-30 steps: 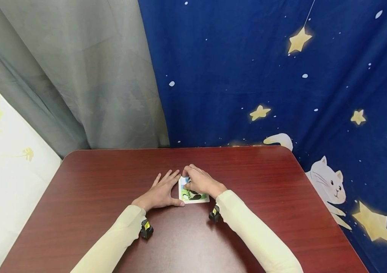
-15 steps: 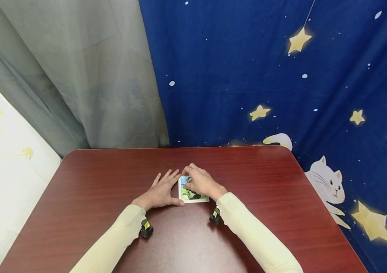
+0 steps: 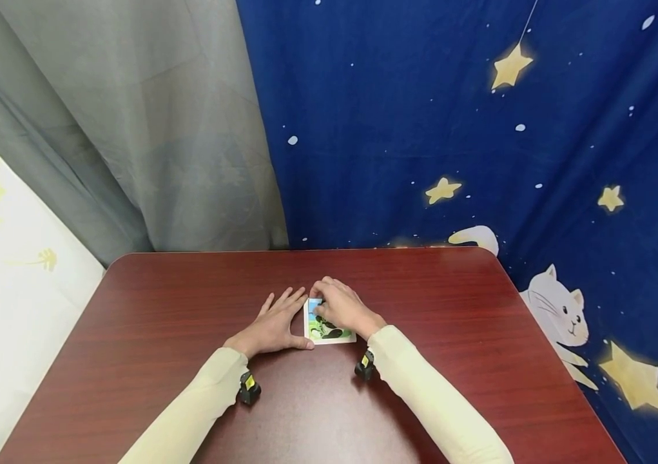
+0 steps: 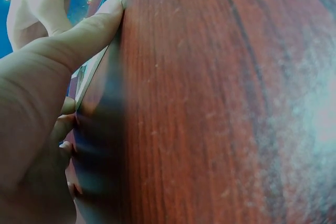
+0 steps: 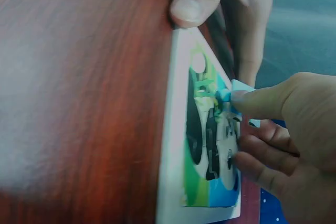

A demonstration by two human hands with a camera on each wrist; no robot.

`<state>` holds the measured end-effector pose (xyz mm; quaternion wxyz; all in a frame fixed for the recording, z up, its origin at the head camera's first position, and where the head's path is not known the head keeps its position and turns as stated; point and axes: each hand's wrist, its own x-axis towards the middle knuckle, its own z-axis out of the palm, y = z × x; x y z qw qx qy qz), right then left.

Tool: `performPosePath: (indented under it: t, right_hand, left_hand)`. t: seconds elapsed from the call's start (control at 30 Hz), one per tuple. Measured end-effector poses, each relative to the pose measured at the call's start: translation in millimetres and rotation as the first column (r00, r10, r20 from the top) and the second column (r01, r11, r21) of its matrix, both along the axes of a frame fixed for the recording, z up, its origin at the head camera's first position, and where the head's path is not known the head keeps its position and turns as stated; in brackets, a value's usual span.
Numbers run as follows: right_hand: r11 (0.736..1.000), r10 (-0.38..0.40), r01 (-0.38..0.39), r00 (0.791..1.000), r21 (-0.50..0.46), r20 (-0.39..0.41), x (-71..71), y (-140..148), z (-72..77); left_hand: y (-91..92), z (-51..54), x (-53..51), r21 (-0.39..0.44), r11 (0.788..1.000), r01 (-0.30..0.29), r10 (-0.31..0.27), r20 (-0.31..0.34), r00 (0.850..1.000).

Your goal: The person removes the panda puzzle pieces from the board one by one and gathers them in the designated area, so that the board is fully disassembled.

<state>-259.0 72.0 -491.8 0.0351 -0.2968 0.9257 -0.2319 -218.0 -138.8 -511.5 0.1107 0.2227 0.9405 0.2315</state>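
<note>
A small square panda picture puzzle (image 3: 330, 334) with a white frame lies flat on the table. Its green, blue and black picture (image 5: 212, 145) shows seams between pieces. My left hand (image 3: 270, 327) is spread on the tabletop at the puzzle's left side; its thumb (image 4: 100, 24) rests against the frame's near left corner. Over the far part of the puzzle, my right hand (image 3: 343, 308) has thumb and fingers curled together at the far left corner. Between them it pinches a light-blue puzzle piece (image 5: 241, 85), mostly hidden by the thumb. The right hand also covers the puzzle's far right part.
The reddish-brown wooden table (image 3: 450, 361) reaches back to a grey curtain (image 3: 201, 129) and a blue starry curtain (image 3: 375, 116). A pale patterned surface (image 3: 9, 258) stands along the left. Each wrist carries a small black camera (image 3: 249, 388).
At the puzzle's far left corner, the right thumb and fingers have shifted slightly, and a whitish patch there now looks blue. The left hand has stayed in place.
</note>
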Motion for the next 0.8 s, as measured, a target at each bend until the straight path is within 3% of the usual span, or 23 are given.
performPosePath:
  t: [0.4,0.57,0.8]
  right_hand:
    - [0.989,0.056,-0.040,0.992,-0.141,0.114,-7.2,5,14.5]
    - [0.979,0.050,-0.011,0.981,-0.203,0.187,-10.1,15,24.5]
    - [0.980,0.009,0.036,0.974,-0.194,0.226,-16.3,37,28.4]
  left_hand:
    - [-0.8,-0.1,-0.6,-0.001,1.000,-0.008,0.008,0.001,1.000]
    - [1.0,0.2,-1.4,-0.003,1.000,-0.007,0.007,0.005,1.000]
    - [0.3,1.5,-1.2,-0.008,1.000,-0.008,0.008,0.016,1.000]
